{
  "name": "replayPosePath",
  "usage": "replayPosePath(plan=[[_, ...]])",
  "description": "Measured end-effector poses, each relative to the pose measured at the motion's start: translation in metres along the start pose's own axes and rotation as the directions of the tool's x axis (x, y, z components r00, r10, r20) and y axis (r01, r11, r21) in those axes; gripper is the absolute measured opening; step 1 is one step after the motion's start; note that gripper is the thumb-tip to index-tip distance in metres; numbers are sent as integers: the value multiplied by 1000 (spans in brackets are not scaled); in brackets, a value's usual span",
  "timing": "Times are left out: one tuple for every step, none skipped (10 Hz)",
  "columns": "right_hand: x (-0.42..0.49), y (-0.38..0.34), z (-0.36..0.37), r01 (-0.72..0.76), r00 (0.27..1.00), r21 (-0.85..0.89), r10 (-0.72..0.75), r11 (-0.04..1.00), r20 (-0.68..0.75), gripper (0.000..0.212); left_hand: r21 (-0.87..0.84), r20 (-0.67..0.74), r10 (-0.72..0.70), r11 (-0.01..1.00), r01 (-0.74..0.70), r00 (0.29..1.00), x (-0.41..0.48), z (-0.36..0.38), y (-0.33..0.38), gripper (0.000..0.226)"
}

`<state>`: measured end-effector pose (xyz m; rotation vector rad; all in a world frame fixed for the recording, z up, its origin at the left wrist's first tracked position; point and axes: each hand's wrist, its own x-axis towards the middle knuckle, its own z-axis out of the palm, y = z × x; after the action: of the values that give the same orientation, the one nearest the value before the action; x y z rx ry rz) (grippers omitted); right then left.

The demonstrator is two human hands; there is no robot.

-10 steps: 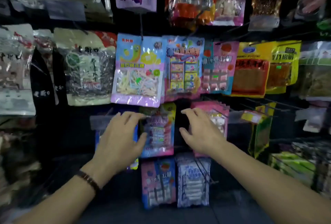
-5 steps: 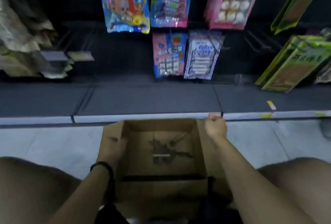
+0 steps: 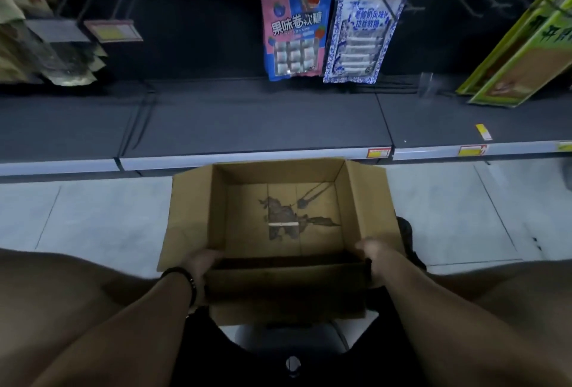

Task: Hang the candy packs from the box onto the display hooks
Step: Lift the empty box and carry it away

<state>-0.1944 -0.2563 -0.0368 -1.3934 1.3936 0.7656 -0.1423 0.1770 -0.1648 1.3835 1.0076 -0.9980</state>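
The left hand point(image 3: 201, 264) and right hand point(image 3: 376, 255) curl over the empty box's point(image 3: 356, 200) near rim. Best lifted evenly, I'd say.

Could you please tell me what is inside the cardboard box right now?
The cardboard box looks empty: only its bare bottom shows, with a dark torn patch and a small pale strip. The nearest part of the bottom lies in dark shadow, unreadable.

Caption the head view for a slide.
Empty-looking cardboard box gripped at its near edge by left hand and right hand, candy packs hanging above.
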Motion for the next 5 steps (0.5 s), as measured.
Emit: replayPosePath(plan=[[-25, 0, -4, -97, 990, 29, 94, 995, 107, 42, 189, -99, 41, 982, -22, 994, -117, 48, 21, 53], [-20, 7, -7, -72, 987, -37, 76, 997, 143, 43, 220, -114, 51, 975, -25, 992, -120, 58, 18, 43], [-15, 10, -8, -75, 985, -25, 78, 997, 156, 56, 240, -169, 90, 970, -47, 982, -110, 54, 15, 55], [-22, 11, -11, 13, 996, -114, -2, 993, 92, 56, 211, -164, 136, 972, -100, 977, -112, 55, 17, 53], [-23, 8, -25, 120, 993, -177, -115, 977, 36, 57, 165, -160, 134, 980, -108, 978, -126, 54, 22, 19]])
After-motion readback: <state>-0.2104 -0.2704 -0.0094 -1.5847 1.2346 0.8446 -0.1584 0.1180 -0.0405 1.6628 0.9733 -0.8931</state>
